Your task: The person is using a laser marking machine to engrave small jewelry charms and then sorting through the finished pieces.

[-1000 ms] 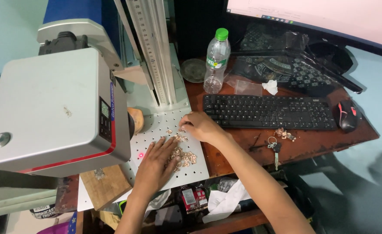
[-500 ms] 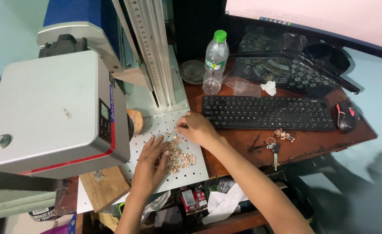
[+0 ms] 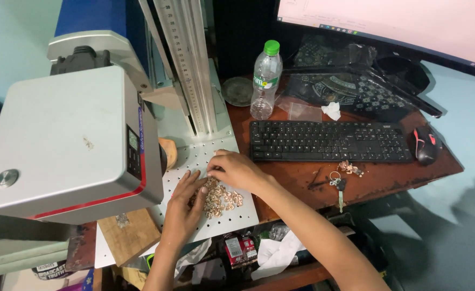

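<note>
A heap of several small gold-coloured metal pieces lies on the white perforated plate of a machine. My left hand rests flat on the plate at the left side of the heap, fingers spread and touching the pieces. My right hand sits at the heap's upper edge with its fingers curled toward the pieces; whether it pinches one is hidden. The grey machine head hangs over the plate's left part.
A black keyboard, a black and red mouse, a plastic bottle and keys lie on the brown desk. A monitor stands behind. A wooden block sits at the plate's front left.
Both hands have drawn closer together over the heap. The right hand slid down toward the pieces, and the left hand shifted slightly up against them.
</note>
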